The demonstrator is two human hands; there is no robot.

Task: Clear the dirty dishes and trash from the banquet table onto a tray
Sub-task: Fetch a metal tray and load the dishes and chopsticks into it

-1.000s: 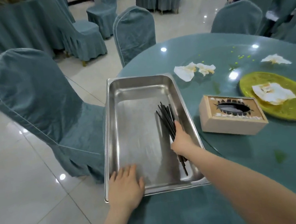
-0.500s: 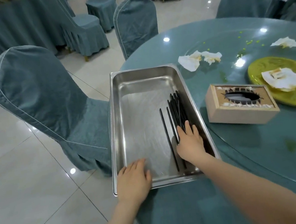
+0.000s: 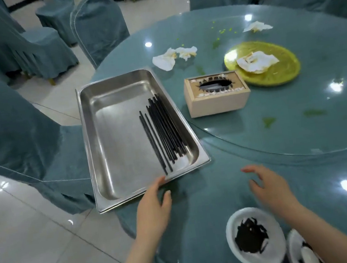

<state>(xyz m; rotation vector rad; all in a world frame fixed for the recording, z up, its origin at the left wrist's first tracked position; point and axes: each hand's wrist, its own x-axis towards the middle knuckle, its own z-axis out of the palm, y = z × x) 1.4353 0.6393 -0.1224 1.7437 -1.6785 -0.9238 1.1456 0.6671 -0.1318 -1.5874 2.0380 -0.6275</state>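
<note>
Two white dishes sit nearest the person on the teal worktop (image 3: pixel 233 190): a white bowl (image 3: pixel 255 239) holding dark scraps, and just to its right another white dish (image 3: pixel 298 252) partly hidden by the right forearm. Beyond them both hands hover with nothing held. The left hand (image 3: pixel 154 206) is released, fingers straight, its fingertips touching the near rim of the steel tray (image 3: pixel 111 140); the right hand (image 3: pixel 268 187) is relaxed over the cloth, well apart from the tray. The tray rests at the worktop's left edge, overhanging it, and a bunch of black chopsticks (image 3: pixel 162 130) lies lengthwise along its right side. To the tray's right, on the glass turntable (image 3: pixel 302 123), stands a cardboard tissue box (image 3: pixel 216 94) with a torn oval opening. Just behind that lies a yellow plate (image 3: pixel 280 72) bearing a crumpled napkin (image 3: pixel 256 62). Farther back are two crumpled napkins (image 3: pixel 174 58) near the tray's far corner, another used napkin (image 3: pixel 257 27) beyond the plate, and green crumbs. Covered chairs (image 3: pixel 98 25) ring the worktop.
</note>
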